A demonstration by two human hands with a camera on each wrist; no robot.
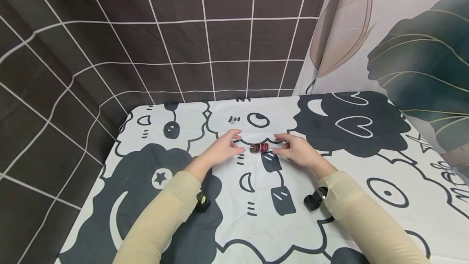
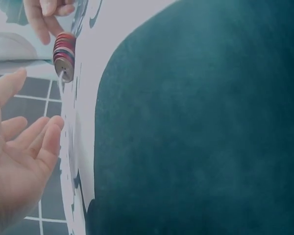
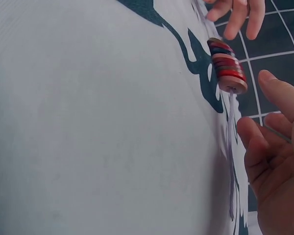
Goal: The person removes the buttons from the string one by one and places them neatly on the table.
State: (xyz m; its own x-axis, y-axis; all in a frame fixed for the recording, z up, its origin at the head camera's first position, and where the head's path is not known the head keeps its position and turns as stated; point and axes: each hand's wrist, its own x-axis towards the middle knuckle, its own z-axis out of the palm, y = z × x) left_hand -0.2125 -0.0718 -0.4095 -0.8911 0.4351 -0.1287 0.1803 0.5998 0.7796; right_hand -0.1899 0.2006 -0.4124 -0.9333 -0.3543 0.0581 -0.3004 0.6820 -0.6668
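Note:
A stack of red, brown and dark buttons [image 1: 259,148], threaded face to face on a pale string [image 3: 231,156], lies on its side on the patterned cloth. My left hand [image 1: 221,150] is left of the stack, its fingers relaxed and parted, holding nothing. On the other side, my right hand [image 1: 297,150] has its thumb and fingers spread apart near the stack's right end. In the right wrist view the string runs from the end button down along the cloth past the right fingers. The left wrist view shows a shorter bit of string at the brown end button.
The black-and-white cartoon cloth [image 1: 307,235] covers the table surface. A dark curtain [image 1: 176,40] with white grid lines hangs behind and at the left. A leaf-print curtain [image 1: 421,64] hangs at the right.

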